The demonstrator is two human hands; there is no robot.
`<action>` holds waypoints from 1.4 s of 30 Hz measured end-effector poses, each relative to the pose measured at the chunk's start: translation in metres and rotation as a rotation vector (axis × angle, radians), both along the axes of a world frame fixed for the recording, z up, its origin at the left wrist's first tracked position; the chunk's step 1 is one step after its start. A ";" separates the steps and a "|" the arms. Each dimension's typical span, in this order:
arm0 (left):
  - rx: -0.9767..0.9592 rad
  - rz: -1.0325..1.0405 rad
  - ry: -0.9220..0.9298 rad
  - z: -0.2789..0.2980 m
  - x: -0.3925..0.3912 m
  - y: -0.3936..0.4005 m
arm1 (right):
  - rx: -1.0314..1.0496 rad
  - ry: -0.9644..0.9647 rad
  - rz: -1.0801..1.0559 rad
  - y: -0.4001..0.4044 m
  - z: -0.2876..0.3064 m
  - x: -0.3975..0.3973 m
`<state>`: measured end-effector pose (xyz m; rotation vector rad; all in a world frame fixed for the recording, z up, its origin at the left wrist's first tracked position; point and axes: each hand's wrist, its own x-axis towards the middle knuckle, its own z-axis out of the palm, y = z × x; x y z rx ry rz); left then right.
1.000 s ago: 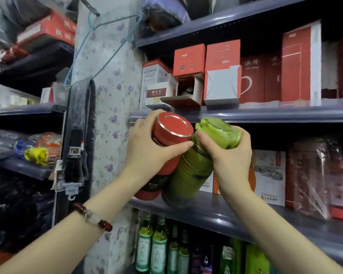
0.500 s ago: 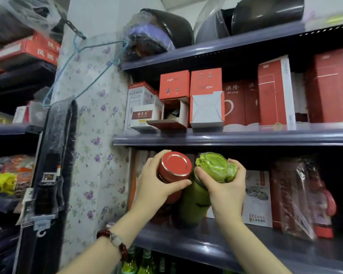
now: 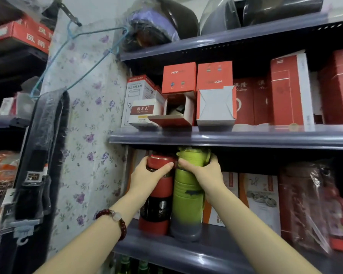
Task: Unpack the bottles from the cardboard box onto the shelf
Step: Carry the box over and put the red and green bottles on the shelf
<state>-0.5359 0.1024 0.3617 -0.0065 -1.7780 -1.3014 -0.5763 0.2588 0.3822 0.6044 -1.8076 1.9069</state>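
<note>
A red bottle (image 3: 156,210) with a black band stands upright on the grey shelf (image 3: 186,252), at its left end. My left hand (image 3: 147,175) grips it around the red cap. Touching it on the right stands a green bottle (image 3: 187,204), also upright. My right hand (image 3: 202,171) is wrapped around its green lid. Both caps sit just under the shelf board above (image 3: 226,138). The cardboard box is not in view.
Behind the bottles are printed boxes (image 3: 259,196) and, to the right, a red bottle in a plastic bag (image 3: 309,206). Red and white cartons (image 3: 214,91) fill the shelf above. A floral wall panel (image 3: 87,135) is on the left. Green glass bottles (image 3: 127,265) stand below.
Both bottles went from tilted toward me to upright, pushed back onto the shelf. My hands stayed on the caps. The camera view tipped upward.
</note>
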 end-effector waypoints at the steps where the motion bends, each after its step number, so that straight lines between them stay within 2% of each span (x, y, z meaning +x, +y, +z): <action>1: 0.013 -0.013 -0.023 -0.001 -0.004 -0.005 | 0.038 0.004 0.015 -0.003 -0.003 -0.003; 6: 0.016 -0.101 -0.152 -0.010 -0.020 -0.023 | 0.072 0.028 0.055 -0.014 -0.017 -0.018; 10: -0.005 -0.157 -0.142 -0.016 -0.026 -0.026 | 0.041 0.002 0.037 -0.015 -0.033 -0.036; 13: -0.027 -0.226 -0.156 -0.026 -0.024 -0.029 | 0.140 0.010 0.028 -0.013 -0.048 -0.029; 16: -0.082 -0.262 -0.249 -0.046 -0.017 -0.034 | 0.201 0.038 -0.008 -0.010 -0.057 -0.018; 18: -0.127 -0.231 -0.281 -0.058 -0.016 -0.039 | 0.191 0.042 -0.046 -0.012 -0.057 -0.016; 27: -0.047 -0.048 -0.267 -0.056 -0.010 -0.076 | 0.104 0.047 0.008 -0.062 -0.059 -0.014; 32: 0.004 -0.084 -0.231 -0.061 -0.003 -0.094 | 0.159 0.084 0.014 -0.083 -0.061 -0.005; 37: -0.045 -0.114 -0.244 -0.068 0.001 -0.089 | 0.195 0.053 -0.017 -0.076 -0.066 -0.006; 42: -0.125 -0.008 -0.306 -0.078 0.008 -0.086 | 0.281 0.050 -0.052 -0.072 -0.078 0.007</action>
